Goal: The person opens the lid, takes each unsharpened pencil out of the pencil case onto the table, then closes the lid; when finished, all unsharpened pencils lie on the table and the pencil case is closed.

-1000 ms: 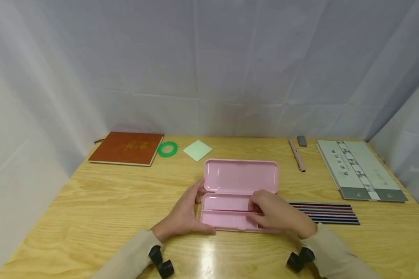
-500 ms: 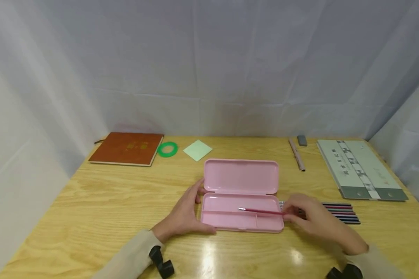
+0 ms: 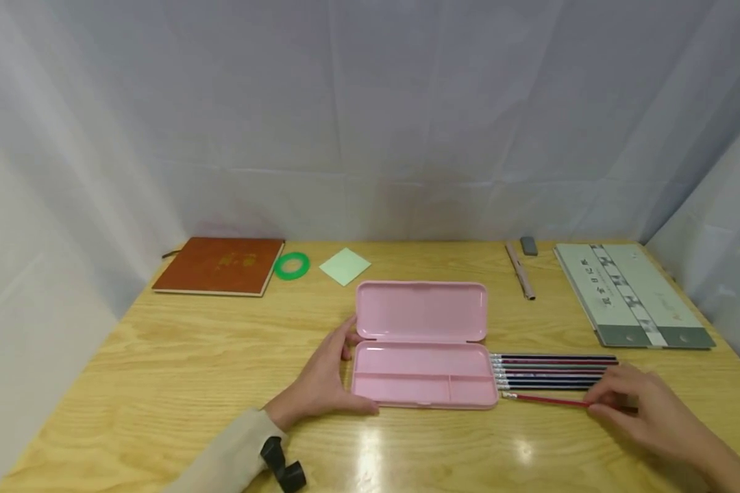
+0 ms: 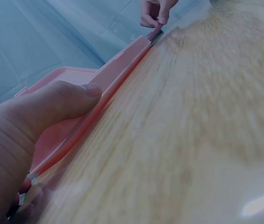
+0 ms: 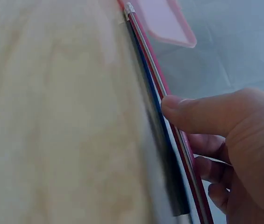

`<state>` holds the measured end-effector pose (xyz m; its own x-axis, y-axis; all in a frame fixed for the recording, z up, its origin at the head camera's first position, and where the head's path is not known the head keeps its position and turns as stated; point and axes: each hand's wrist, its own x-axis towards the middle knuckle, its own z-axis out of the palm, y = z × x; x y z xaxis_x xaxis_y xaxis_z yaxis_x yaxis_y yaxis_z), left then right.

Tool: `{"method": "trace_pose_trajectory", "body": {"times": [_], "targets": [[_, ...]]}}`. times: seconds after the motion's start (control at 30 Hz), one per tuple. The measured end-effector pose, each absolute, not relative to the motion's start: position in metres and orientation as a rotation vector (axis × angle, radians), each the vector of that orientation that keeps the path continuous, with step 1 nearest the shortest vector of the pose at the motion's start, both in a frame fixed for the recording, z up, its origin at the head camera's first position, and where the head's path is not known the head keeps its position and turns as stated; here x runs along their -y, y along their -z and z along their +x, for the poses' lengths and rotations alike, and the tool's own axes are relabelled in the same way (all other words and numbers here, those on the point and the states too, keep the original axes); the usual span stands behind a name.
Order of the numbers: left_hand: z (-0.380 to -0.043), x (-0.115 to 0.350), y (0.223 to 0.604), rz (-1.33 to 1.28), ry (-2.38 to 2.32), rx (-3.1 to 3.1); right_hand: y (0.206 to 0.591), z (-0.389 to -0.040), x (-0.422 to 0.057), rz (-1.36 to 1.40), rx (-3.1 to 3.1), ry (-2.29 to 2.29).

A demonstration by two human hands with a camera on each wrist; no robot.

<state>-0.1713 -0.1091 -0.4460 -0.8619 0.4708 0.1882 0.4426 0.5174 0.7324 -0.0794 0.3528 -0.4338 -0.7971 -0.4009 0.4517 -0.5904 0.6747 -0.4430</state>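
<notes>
A pink pencil case (image 3: 422, 311) lies opened flat on the table, its lid at the back and its divided tray in front with nothing in it. My left hand (image 3: 314, 380) grips the left end of the case, thumb (image 4: 82, 95) along the front edge and the other fingers at the back left side. My right hand (image 3: 650, 414) pinches a red pencil (image 3: 549, 400) between thumb and fingers near its right end. This pencil, with its eraser end pointing left, is in front of a row of several dark and red pencils (image 3: 555, 373) right of the case.
At the back left lie a brown notebook (image 3: 222, 267), a green tape ring (image 3: 292, 266) and pale green sticky notes (image 3: 344, 266). Behind the pencils are a pink pen (image 3: 521, 270), a grey eraser (image 3: 528, 246) and a grey-green notebook (image 3: 632, 294).
My right hand has drawn the red pencil out of the case's tray, moving right and toward me, to the front of the pencil row. The left hand has stayed on the case.
</notes>
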Motion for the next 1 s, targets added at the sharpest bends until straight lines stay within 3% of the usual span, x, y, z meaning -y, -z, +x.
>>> {"method": "trace_pose_trajectory", "body": {"times": [0.33,0.73,1.0], "targets": [[-0.171,0.108,0.446,0.792,-1.313,-2.697,0.438,-0.096,-0.327,0.755,2.607,-0.785],[-0.170,0.108,0.445,0.790,-1.305,-2.699,0.425,-0.145,-0.243,0.712,2.621,-1.081],[-0.169,0.105,0.444,0.823,-1.336,-2.687,0.416,-0.181,-0.229,0.464,2.357,-1.791]]}}
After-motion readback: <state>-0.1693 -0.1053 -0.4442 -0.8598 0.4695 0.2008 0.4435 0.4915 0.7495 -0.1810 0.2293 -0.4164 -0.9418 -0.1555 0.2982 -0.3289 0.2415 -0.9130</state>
